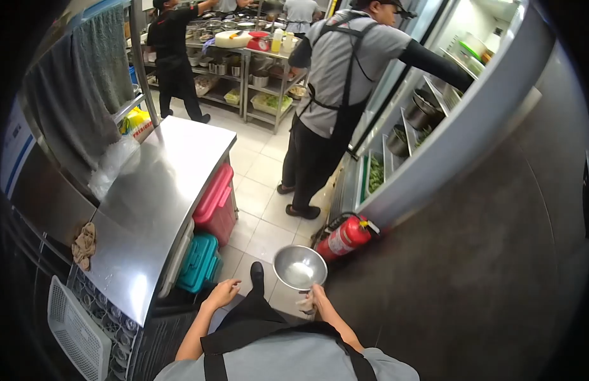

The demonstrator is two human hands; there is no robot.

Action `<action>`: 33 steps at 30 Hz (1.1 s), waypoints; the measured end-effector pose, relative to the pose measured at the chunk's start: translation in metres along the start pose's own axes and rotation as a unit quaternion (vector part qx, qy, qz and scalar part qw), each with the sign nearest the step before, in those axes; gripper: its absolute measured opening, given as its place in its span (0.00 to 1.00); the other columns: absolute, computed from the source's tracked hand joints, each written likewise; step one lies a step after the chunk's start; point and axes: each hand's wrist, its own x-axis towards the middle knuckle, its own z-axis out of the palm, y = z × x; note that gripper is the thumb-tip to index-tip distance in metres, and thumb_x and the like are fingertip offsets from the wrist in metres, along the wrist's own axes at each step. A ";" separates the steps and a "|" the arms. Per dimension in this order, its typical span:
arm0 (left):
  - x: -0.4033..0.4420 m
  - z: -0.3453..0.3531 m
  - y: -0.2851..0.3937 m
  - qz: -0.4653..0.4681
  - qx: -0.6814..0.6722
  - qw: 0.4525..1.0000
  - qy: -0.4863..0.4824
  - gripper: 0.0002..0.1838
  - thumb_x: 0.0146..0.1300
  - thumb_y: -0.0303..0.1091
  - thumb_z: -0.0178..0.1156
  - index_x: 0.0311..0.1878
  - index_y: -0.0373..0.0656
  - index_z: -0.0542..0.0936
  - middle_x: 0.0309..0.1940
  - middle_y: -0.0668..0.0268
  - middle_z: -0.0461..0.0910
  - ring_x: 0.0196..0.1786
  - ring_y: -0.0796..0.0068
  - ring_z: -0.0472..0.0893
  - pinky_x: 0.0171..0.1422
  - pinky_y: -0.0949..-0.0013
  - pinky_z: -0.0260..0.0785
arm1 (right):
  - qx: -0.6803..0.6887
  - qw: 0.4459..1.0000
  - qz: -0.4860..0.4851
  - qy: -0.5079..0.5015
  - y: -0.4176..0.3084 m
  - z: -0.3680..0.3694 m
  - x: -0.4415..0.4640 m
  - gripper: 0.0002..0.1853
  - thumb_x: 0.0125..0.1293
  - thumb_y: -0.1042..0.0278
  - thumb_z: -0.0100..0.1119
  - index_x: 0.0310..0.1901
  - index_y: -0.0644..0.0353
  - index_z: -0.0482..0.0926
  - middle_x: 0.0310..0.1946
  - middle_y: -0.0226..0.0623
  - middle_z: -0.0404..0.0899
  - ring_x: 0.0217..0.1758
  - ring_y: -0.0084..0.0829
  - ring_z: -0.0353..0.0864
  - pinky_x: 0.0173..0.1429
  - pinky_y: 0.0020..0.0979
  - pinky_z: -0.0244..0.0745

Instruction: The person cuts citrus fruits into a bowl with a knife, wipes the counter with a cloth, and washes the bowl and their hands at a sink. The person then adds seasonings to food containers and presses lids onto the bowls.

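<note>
A shiny steel mixing bowl (299, 269) is held out in front of me, its inside facing up with nothing visible in it. My right hand (316, 297) grips its near rim. Something pale and beige (304, 305) hangs just beside those fingers; I cannot make out what it is. My left hand (224, 294) is in the air with loosely bent fingers and holds nothing visible. The teal lidded bin (200, 262) under the steel counter (156, 190) is nearest to it.
A red fire extinguisher (346, 238) stands right of the bowl. Ahead, a person (340, 76) reaches into an open fridge (396, 166). A pink bin (216, 204) sits under the counter. A cloth (84, 246) and grey basket (75, 330) are at left. Another person (174, 57) works farther back.
</note>
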 end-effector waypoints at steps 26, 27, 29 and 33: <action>0.499 -0.250 0.076 0.062 0.159 0.965 0.198 0.13 0.56 0.32 0.55 0.45 0.41 0.74 0.37 0.58 0.76 0.40 0.57 0.76 0.42 0.60 0.69 | -0.049 0.941 -0.021 -0.333 -0.618 0.385 0.179 0.13 0.54 0.66 0.47 0.34 0.70 0.73 0.24 0.46 0.78 0.11 0.28 0.65 0.20 0.31 0.66; 0.505 -0.252 0.073 0.045 0.149 0.965 0.213 0.13 0.56 0.32 0.55 0.45 0.41 0.75 0.37 0.58 0.77 0.40 0.57 0.76 0.42 0.60 0.69 | -0.069 0.931 -0.011 -0.358 -0.636 0.395 0.184 0.14 0.54 0.67 0.46 0.34 0.71 0.73 0.24 0.46 0.78 0.11 0.27 0.64 0.21 0.31 0.66; 0.515 -0.262 0.076 -0.007 0.134 0.965 0.227 0.12 0.56 0.32 0.55 0.44 0.41 0.75 0.36 0.58 0.77 0.41 0.57 0.76 0.43 0.59 0.68 | -0.080 0.923 -0.001 -0.376 -0.667 0.422 0.203 0.14 0.54 0.67 0.46 0.35 0.71 0.72 0.24 0.47 0.78 0.11 0.27 0.63 0.22 0.31 0.66; 0.536 -0.272 0.060 -0.073 0.096 0.957 0.265 0.12 0.56 0.32 0.56 0.44 0.41 0.75 0.36 0.57 0.77 0.40 0.56 0.76 0.44 0.58 0.68 | -0.106 0.922 -0.013 -0.373 -0.719 0.473 0.243 0.11 0.54 0.67 0.46 0.31 0.69 0.70 0.21 0.49 0.76 0.11 0.28 0.63 0.23 0.31 0.66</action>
